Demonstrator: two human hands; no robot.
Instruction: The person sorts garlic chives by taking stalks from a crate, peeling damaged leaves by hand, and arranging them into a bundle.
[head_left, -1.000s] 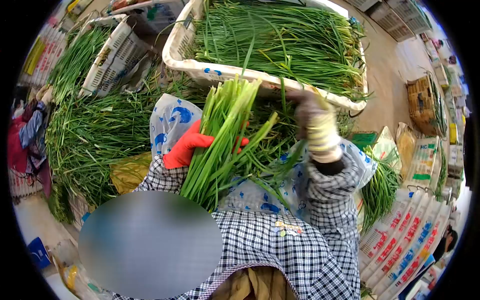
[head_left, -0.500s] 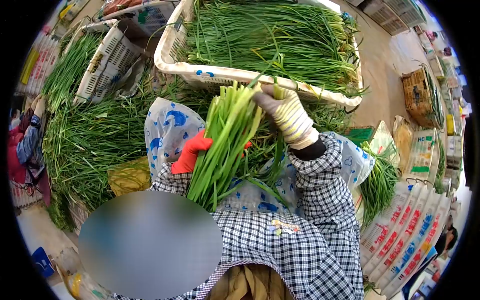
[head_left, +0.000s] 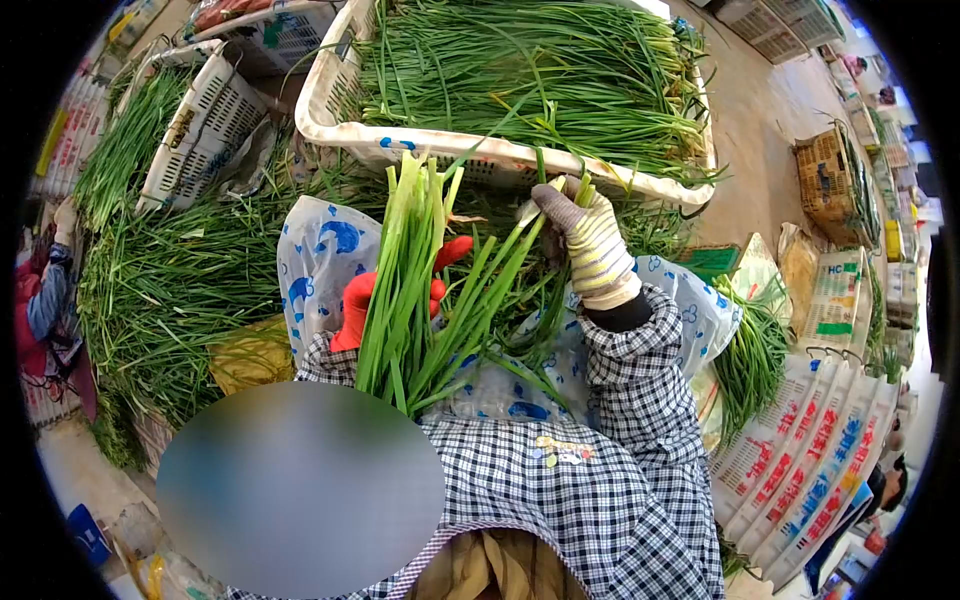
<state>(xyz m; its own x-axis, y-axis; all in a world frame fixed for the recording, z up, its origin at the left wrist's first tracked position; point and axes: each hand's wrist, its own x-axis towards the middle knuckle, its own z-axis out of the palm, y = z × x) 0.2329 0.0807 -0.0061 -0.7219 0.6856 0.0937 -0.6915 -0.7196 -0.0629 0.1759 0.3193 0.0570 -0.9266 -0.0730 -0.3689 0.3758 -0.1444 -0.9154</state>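
My left hand (head_left: 358,308), in a red glove, is wrapped round a bunch of garlic chives (head_left: 405,260). Their pale stem ends point up and the green leaves hang toward my chest. My right hand (head_left: 588,235), in a white and yellow striped glove with grey fingertips, pinches a few chive stalks (head_left: 515,250) by their pale ends, apart from the top of the bunch. More green leaves hang below that hand. Across my lap lies a clear plastic apron (head_left: 335,245) with blue prints.
A white crate (head_left: 440,145) full of chives stands just ahead. Loose chives (head_left: 190,270) are heaped on the left beside another white crate (head_left: 205,130). Stacked white crates (head_left: 800,450) and a hanging bunch (head_left: 750,370) are on the right. Another person's sleeve (head_left: 50,285) shows far left.
My two hands have moved apart. A few stalks in my right hand have come away from the bunch's top, and the bunch in my left hand has shifted left.
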